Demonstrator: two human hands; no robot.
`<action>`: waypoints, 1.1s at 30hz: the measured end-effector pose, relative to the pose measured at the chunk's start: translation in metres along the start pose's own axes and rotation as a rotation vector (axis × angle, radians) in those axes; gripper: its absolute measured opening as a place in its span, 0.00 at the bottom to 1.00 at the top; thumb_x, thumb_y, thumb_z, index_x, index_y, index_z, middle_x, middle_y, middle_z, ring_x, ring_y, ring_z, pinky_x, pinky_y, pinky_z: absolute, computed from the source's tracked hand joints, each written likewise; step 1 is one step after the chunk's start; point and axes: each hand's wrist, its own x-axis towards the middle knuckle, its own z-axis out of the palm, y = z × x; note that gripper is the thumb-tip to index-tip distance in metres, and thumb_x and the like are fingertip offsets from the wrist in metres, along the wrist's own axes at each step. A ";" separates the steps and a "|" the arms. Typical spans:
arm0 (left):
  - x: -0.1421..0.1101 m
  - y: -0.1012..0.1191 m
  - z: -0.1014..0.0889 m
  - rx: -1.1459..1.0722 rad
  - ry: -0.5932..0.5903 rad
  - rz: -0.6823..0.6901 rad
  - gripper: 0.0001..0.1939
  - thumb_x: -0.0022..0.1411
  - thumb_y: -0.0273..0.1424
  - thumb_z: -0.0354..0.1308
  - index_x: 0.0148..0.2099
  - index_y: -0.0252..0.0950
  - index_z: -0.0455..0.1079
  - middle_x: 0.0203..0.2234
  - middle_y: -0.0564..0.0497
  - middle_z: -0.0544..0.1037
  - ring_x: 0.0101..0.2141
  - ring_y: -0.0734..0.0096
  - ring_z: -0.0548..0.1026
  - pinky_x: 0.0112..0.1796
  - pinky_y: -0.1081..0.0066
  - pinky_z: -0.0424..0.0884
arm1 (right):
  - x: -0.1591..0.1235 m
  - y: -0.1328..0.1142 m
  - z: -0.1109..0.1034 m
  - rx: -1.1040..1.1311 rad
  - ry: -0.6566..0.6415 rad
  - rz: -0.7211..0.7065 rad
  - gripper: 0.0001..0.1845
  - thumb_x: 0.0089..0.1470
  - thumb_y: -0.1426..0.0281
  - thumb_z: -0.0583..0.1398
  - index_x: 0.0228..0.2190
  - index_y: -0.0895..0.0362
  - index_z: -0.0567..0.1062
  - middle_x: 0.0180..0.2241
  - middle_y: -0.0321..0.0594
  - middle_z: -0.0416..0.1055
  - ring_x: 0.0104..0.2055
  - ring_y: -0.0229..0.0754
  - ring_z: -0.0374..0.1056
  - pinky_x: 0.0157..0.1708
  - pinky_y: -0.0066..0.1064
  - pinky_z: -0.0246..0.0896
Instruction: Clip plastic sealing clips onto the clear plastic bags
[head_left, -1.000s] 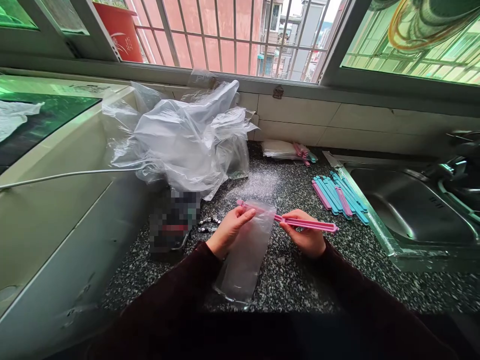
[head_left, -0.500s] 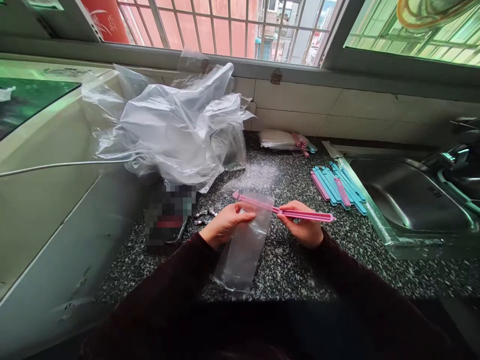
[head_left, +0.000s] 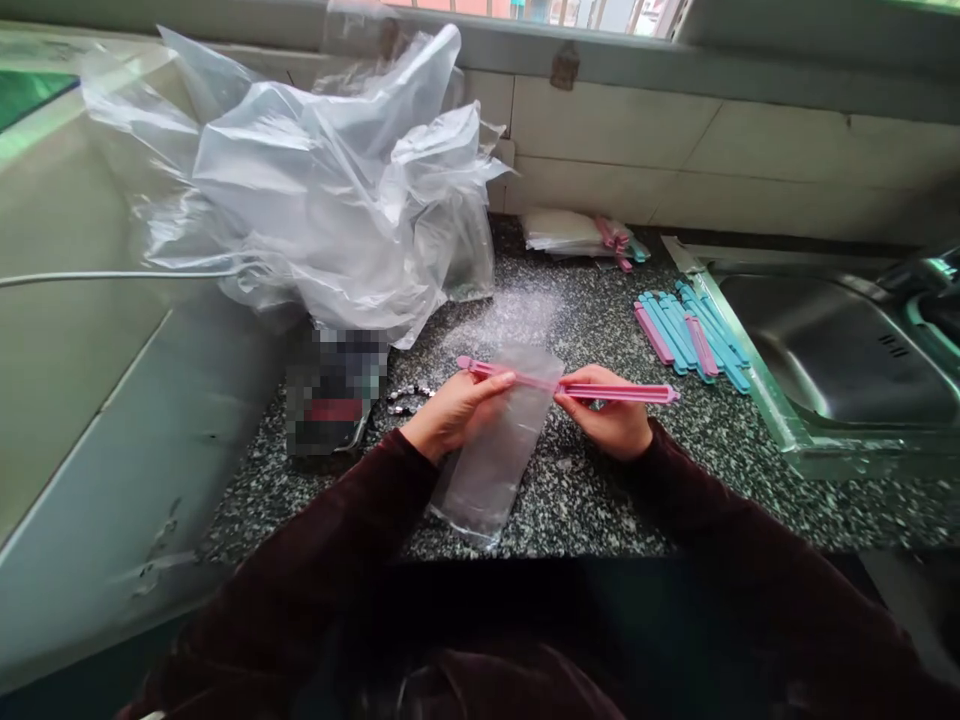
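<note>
A pink bag clip is unfolded into one long line, its left half lying across a small clear plastic bag near the bag's upper end. My left hand is closed on the bag and the clip's left half, thumb on top. At the clip's middle joint, beside the bag's right edge, my right hand pinches the clip from below. The clip's right half sticks out over my right fingers. The bag's lower end hangs down over the speckled counter. Fingers behind the bag are partly hidden.
Several blue and pink clips lie by the metal sink. A bag of packed clips rests against the tiled wall. Crumpled clear plastic, a blurred-out phone-like object and a beaded bracelet are on the left.
My left thumb has shifted up onto the clip's left half, which now lies flatter across the bag. The view has tilted downward, showing less of the window.
</note>
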 end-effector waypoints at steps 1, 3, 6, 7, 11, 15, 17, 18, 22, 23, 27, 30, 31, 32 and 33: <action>0.001 -0.001 0.000 -0.019 0.023 -0.004 0.09 0.44 0.30 0.64 0.29 0.29 0.73 0.22 0.51 0.75 0.26 0.74 0.70 0.32 0.74 0.63 | 0.000 0.000 0.000 -0.005 -0.002 -0.003 0.02 0.50 0.70 0.60 0.28 0.56 0.73 0.27 0.40 0.72 0.30 0.40 0.68 0.31 0.34 0.67; 0.001 -0.002 0.000 -0.050 0.069 -0.003 0.07 0.44 0.29 0.64 0.26 0.29 0.72 0.21 0.52 0.75 0.24 0.76 0.70 0.29 0.75 0.63 | 0.001 0.001 0.001 -0.004 -0.005 -0.016 0.02 0.50 0.71 0.60 0.29 0.57 0.73 0.27 0.40 0.72 0.30 0.40 0.68 0.31 0.34 0.67; 0.003 -0.002 0.000 -0.068 0.104 0.037 0.05 0.44 0.27 0.63 0.25 0.30 0.72 0.20 0.53 0.75 0.23 0.77 0.70 0.28 0.76 0.62 | 0.002 0.001 0.001 0.044 0.013 -0.062 0.03 0.49 0.72 0.60 0.30 0.58 0.73 0.27 0.41 0.72 0.29 0.39 0.67 0.29 0.34 0.66; 0.003 -0.002 0.000 -0.068 0.106 0.057 0.05 0.44 0.27 0.63 0.25 0.30 0.72 0.20 0.53 0.75 0.23 0.77 0.70 0.27 0.76 0.62 | 0.003 0.001 0.001 0.071 0.029 -0.080 0.03 0.49 0.72 0.60 0.30 0.58 0.73 0.27 0.41 0.72 0.29 0.39 0.67 0.28 0.33 0.66; 0.003 -0.003 -0.001 -0.075 0.155 0.074 0.04 0.46 0.28 0.62 0.25 0.31 0.72 0.19 0.54 0.74 0.21 0.78 0.68 0.24 0.76 0.60 | 0.002 0.000 0.001 0.156 0.102 -0.094 0.04 0.48 0.74 0.60 0.30 0.58 0.74 0.30 0.42 0.72 0.32 0.39 0.67 0.28 0.32 0.67; 0.003 -0.004 -0.001 -0.113 0.213 0.022 0.04 0.46 0.29 0.61 0.25 0.32 0.72 0.18 0.54 0.74 0.20 0.78 0.68 0.21 0.77 0.58 | -0.001 0.000 0.001 0.188 0.134 -0.050 0.05 0.49 0.73 0.60 0.32 0.58 0.74 0.33 0.43 0.72 0.35 0.40 0.68 0.30 0.33 0.69; 0.003 -0.004 0.000 -0.117 0.230 0.017 0.04 0.46 0.29 0.60 0.25 0.32 0.72 0.19 0.54 0.74 0.20 0.78 0.68 0.21 0.77 0.58 | -0.003 0.000 0.002 0.181 0.144 -0.039 0.07 0.49 0.73 0.60 0.34 0.58 0.74 0.34 0.43 0.72 0.36 0.41 0.68 0.31 0.34 0.69; 0.002 -0.004 0.001 -0.113 0.234 0.020 0.04 0.46 0.29 0.60 0.25 0.32 0.72 0.19 0.54 0.74 0.20 0.78 0.68 0.22 0.77 0.58 | -0.004 0.000 0.002 0.175 0.149 -0.035 0.08 0.50 0.73 0.59 0.35 0.58 0.74 0.35 0.43 0.72 0.36 0.41 0.68 0.32 0.35 0.69; 0.001 -0.004 0.004 -0.098 0.240 0.055 0.05 0.46 0.29 0.60 0.25 0.31 0.72 0.20 0.54 0.75 0.22 0.77 0.69 0.25 0.76 0.61 | -0.005 -0.001 0.002 0.138 0.173 -0.035 0.11 0.50 0.74 0.59 0.39 0.57 0.73 0.36 0.42 0.72 0.34 0.40 0.69 0.33 0.36 0.70; 0.001 -0.004 0.005 -0.090 0.237 0.065 0.05 0.46 0.29 0.60 0.25 0.31 0.72 0.20 0.54 0.75 0.22 0.77 0.69 0.25 0.76 0.61 | -0.006 -0.002 0.002 0.119 0.180 -0.045 0.12 0.50 0.74 0.60 0.39 0.57 0.73 0.36 0.42 0.72 0.34 0.40 0.69 0.33 0.36 0.70; -0.002 -0.002 0.006 -0.028 0.226 0.113 0.05 0.47 0.30 0.60 0.24 0.31 0.72 0.18 0.54 0.73 0.21 0.77 0.67 0.25 0.75 0.60 | -0.007 -0.002 0.004 0.105 0.215 -0.061 0.12 0.49 0.74 0.60 0.39 0.57 0.71 0.35 0.41 0.72 0.32 0.38 0.69 0.32 0.34 0.69; -0.003 -0.002 0.005 0.006 0.237 0.140 0.06 0.47 0.30 0.59 0.23 0.32 0.72 0.17 0.54 0.72 0.20 0.77 0.66 0.24 0.75 0.59 | -0.008 -0.002 0.005 0.139 0.236 -0.045 0.09 0.49 0.73 0.61 0.35 0.57 0.69 0.33 0.39 0.70 0.30 0.37 0.68 0.30 0.32 0.69; -0.004 -0.002 0.005 0.013 0.235 0.141 0.06 0.47 0.30 0.59 0.23 0.32 0.72 0.17 0.54 0.72 0.20 0.76 0.66 0.24 0.75 0.59 | -0.008 -0.001 0.006 0.142 0.236 -0.048 0.08 0.49 0.73 0.61 0.33 0.56 0.69 0.32 0.39 0.70 0.30 0.37 0.68 0.30 0.32 0.69; -0.004 -0.003 0.005 0.018 0.231 0.142 0.06 0.47 0.31 0.59 0.24 0.32 0.72 0.17 0.54 0.72 0.20 0.76 0.67 0.24 0.75 0.59 | -0.008 -0.002 0.006 0.144 0.234 -0.056 0.07 0.49 0.74 0.60 0.33 0.56 0.69 0.32 0.39 0.70 0.30 0.37 0.68 0.29 0.32 0.69; -0.003 -0.003 0.005 0.022 0.226 0.143 0.06 0.47 0.31 0.60 0.24 0.32 0.72 0.18 0.54 0.73 0.21 0.76 0.67 0.25 0.75 0.59 | -0.007 -0.002 0.006 0.144 0.228 -0.067 0.07 0.49 0.74 0.60 0.33 0.56 0.69 0.32 0.39 0.69 0.31 0.37 0.68 0.29 0.32 0.69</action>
